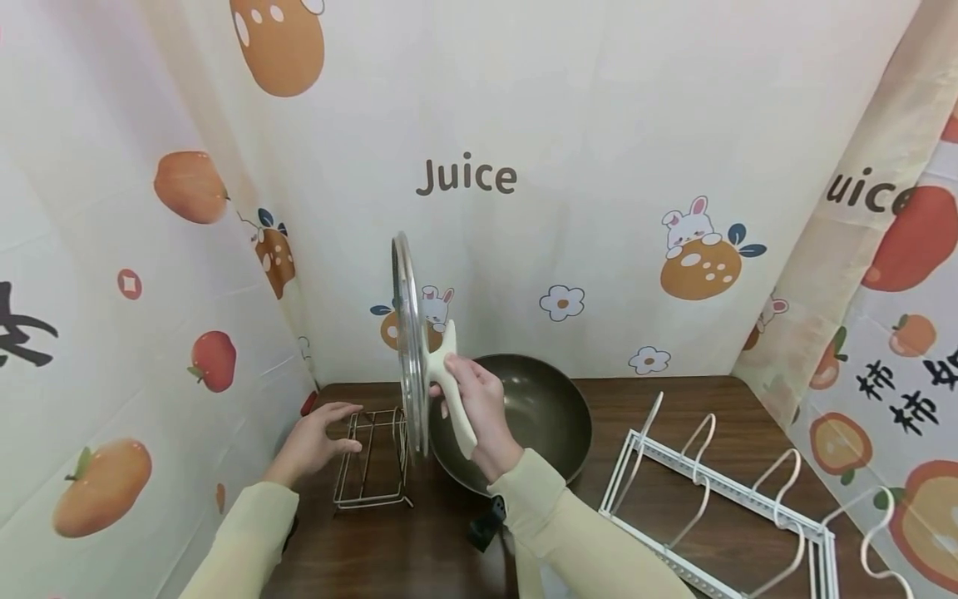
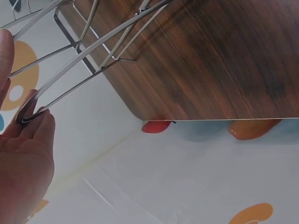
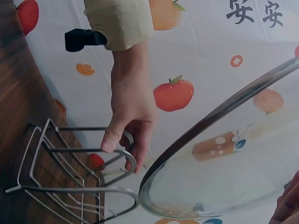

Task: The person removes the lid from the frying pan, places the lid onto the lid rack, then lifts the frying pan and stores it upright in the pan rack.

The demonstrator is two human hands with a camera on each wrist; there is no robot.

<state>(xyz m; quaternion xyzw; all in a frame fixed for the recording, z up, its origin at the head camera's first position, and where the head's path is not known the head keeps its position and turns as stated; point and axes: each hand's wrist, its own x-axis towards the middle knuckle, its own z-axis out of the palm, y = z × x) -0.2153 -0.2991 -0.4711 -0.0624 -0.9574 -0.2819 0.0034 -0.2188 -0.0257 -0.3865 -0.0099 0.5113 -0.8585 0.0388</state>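
Note:
My right hand [image 1: 482, 403] grips the cream handle [image 1: 464, 428] of a glass pot lid [image 1: 407, 333], which stands on edge, nearly vertical. In the right wrist view, the lid's metal rim [image 3: 205, 122] is close to the end of a silver wire rack [image 3: 84, 190]; whether they touch I cannot tell. My left hand [image 1: 318, 441] is at the left end of this rack [image 1: 370, 502]. The left wrist view has its fingers [image 2: 44, 128] curled under a wire loop, with the thumb on the other side. Right fingertips are largely hidden behind the handle.
A dark wok [image 1: 542, 408] sits right of the rack, partly behind my right hand. Further right lies a white frame [image 1: 729, 482] with several curved wire prongs sticking up. Printed curtains [image 1: 599, 125] border the brown wooden table [image 1: 464, 566] at the back and sides.

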